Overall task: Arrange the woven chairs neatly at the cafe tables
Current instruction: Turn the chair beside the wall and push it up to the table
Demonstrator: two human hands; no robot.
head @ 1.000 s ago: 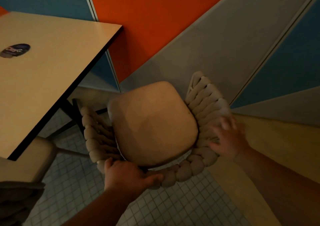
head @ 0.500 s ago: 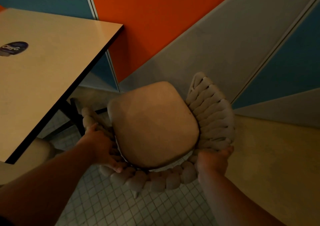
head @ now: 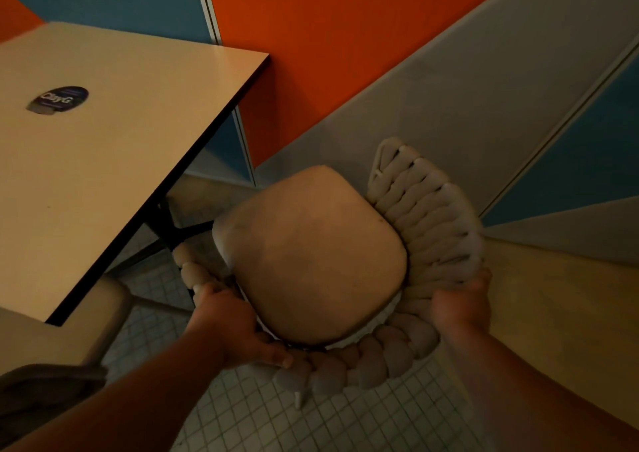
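A woven chair (head: 425,216) with a thick braided beige back and a tan seat cushion (head: 311,254) stands below me, just right of the cafe table (head: 114,161). My left hand (head: 228,323) grips the braided rim on the chair's left side, thumb lying along the rim by the cushion. My right hand (head: 461,304) grips the braided back on the right side, fingers curled over its edge. The chair's legs are mostly hidden beneath the seat; one pale leg tip (head: 297,399) shows at the bottom.
A second chair's seat (head: 52,341) sits tucked under the table's near corner at lower left. Dark table legs (head: 166,223) stand between table and chair. Orange, blue and grey wall panels (head: 345,54) rise close behind. The floor is small white tiles (head: 259,420).
My left hand moved from the chair's rear rim to its left side. My right hand went from resting flat on the woven back to gripping its edge. The view shifted slightly.
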